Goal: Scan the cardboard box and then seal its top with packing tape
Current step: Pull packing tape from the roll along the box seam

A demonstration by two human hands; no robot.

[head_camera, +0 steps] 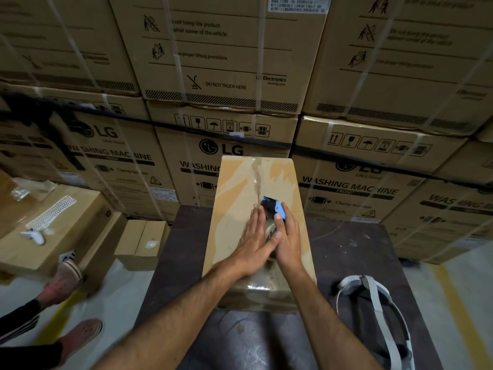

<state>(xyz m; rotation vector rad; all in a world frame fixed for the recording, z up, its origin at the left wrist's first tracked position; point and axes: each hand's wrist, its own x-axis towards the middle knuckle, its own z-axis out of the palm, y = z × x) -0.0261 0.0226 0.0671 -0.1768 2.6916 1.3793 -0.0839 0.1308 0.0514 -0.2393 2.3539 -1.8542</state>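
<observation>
A long cardboard box (234,188) lies on a dark table (346,252), its top seam running away from me. Clear packing tape (262,285) covers the near part of the seam and wraps over the near end. My right hand (286,236) grips a blue and black tape dispenser (273,206) pressed on the seam near the box's middle. My left hand (256,237) lies flat, fingers together, on the taped top just left of the dispenser. The far half of the seam shows torn old tape. No scanner is in view.
Stacks of large washing machine cartons (226,62) wall off the far side. A white strap headset (373,303) lies on the table at right. At left are lower boxes (53,236), a small carton (144,241), and another person's feet (66,279).
</observation>
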